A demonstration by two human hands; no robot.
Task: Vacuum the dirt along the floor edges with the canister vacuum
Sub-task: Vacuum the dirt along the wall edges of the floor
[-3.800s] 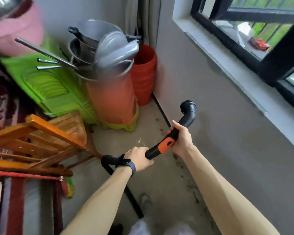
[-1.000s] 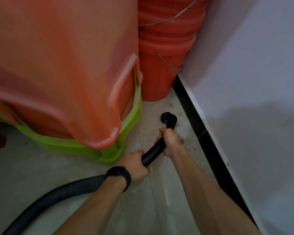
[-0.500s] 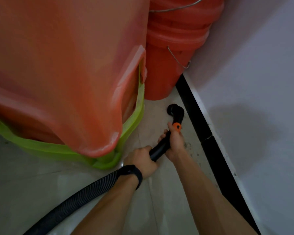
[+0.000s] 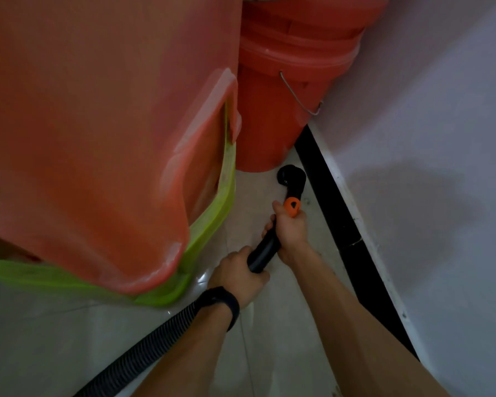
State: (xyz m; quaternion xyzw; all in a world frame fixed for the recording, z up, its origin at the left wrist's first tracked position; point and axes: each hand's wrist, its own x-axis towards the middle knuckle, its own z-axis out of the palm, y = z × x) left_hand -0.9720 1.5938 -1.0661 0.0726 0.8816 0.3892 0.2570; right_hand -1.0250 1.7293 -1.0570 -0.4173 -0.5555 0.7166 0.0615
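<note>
The black vacuum nozzle [image 4: 291, 179] points down at the pale tiled floor [image 4: 258, 193], in the corner between the red buckets and the black skirting. An orange button [image 4: 292, 206] sits on the handle just behind it. My right hand [image 4: 288, 229] grips the black handle tube right below the button. My left hand [image 4: 238, 277], with a dark band on its wrist, grips the tube's rear end where the ribbed black hose [image 4: 143, 348] begins. The hose trails off to the lower left. A few dark specks of dirt [image 4: 308, 201] lie beside the skirting.
A stack of orange and green plastic stools [image 4: 103, 133] fills the left, close to my left hand. Stacked red buckets [image 4: 284, 81] stand in the corner beyond the nozzle. The black skirting [image 4: 344, 233] and the white wall [image 4: 427, 167] run along the right.
From standing with the nozzle held in the air, I have crouched low. Over the last second the nozzle has slid forward along the floor toward the buckets and skirting; both hands keep their grip.
</note>
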